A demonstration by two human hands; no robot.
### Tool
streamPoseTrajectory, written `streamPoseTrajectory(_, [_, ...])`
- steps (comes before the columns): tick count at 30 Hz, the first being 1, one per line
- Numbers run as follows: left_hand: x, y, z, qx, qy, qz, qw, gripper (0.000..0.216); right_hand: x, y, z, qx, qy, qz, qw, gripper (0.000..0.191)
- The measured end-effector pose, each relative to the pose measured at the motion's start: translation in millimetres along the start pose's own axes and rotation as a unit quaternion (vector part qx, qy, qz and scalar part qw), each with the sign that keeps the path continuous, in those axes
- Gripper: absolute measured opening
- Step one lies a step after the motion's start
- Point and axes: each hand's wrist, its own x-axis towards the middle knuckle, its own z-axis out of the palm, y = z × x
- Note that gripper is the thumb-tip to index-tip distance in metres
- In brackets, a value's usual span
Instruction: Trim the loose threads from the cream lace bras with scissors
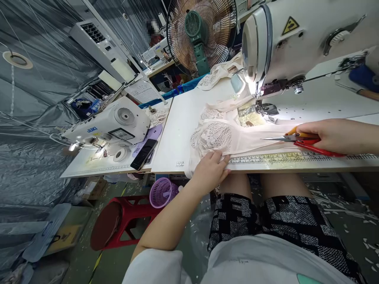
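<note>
A pale pink lace bra (217,136) lies on the white sewing table (177,130), its band stretching to the right. My left hand (211,170) rests at the table's front edge, fingers laid on the lower rim of the lace cup. In my right hand (331,136) is a pair of scissors (308,146) with red and orange handles. Their blades point left over the band; whether they touch the cloth I cannot tell. A lit sewing machine (266,51) stands behind the bra, its presser foot (259,107) just above the band.
A measuring tape (278,158) runs along the front edge. A green fan (197,29) stands behind the table. To the left are a second sewing machine (115,120), a black phone (144,154), a purple basket (161,192) and a red stool (124,221). A person (154,33) is in the background.
</note>
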Motion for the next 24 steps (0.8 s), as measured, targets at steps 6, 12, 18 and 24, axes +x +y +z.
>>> streamPoseTrajectory(6, [0.5, 3.3, 0.4, 0.02, -0.012, -0.006, 1.0, 0.042, 0.6, 3.6, 1.1, 0.002, -0.062, -0.018, 0.998, 0.02])
streamPoseTrajectory(12, [2.3, 2.4, -1.5, 0.052, -0.004, 0.012, 0.999, 0.04, -2.2, -4.1, -7.0, -0.017, -0.069, -0.043, 0.997, 0.016])
streamPoseTrajectory(18, [7.0, -1.4, 0.7, 0.07, 0.038, 0.027, 0.996, 0.036, -0.8, -7.0, -15.8, -0.009, -0.063, -0.044, 0.997, 0.023])
streamPoseTrajectory(24, [9.1, -0.3, -2.3, 0.084, 0.031, 0.025, 0.996, 0.036, -1.7, -5.6, -16.8, -0.001, -0.056, -0.057, 0.997, 0.022])
